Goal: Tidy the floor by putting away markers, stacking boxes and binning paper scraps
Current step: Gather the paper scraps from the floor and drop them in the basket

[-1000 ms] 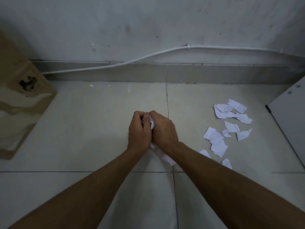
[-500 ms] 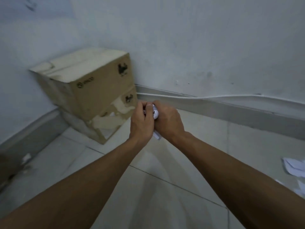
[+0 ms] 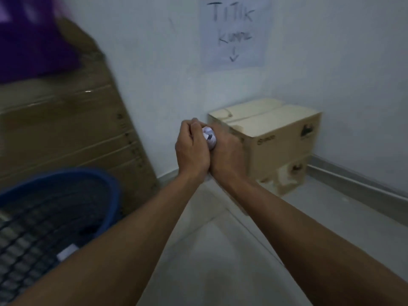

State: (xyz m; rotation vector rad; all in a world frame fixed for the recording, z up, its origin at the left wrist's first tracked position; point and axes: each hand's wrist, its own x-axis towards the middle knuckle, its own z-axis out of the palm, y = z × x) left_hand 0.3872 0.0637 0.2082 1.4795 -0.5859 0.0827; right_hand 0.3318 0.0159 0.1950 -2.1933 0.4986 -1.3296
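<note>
White paper, balled into a tight wad (image 3: 208, 138), is pressed in mid-air between my left hand (image 3: 191, 149) and right hand (image 3: 227, 155). All fingers (image 3: 195, 129) are curled round it, I judge so no scrap falls before the blue bin (image 3: 66, 175) at my lower left. Only a creased bit with a dark mark peeks out.

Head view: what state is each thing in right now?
left hand, curled round the paper wad
right hand, also gripping the wad
paper wad, crumpled, held off the floor
blue basket, upright, open-topped, white scrap inside
cardboard boxes, stacked two high, top flaps shut
</note>
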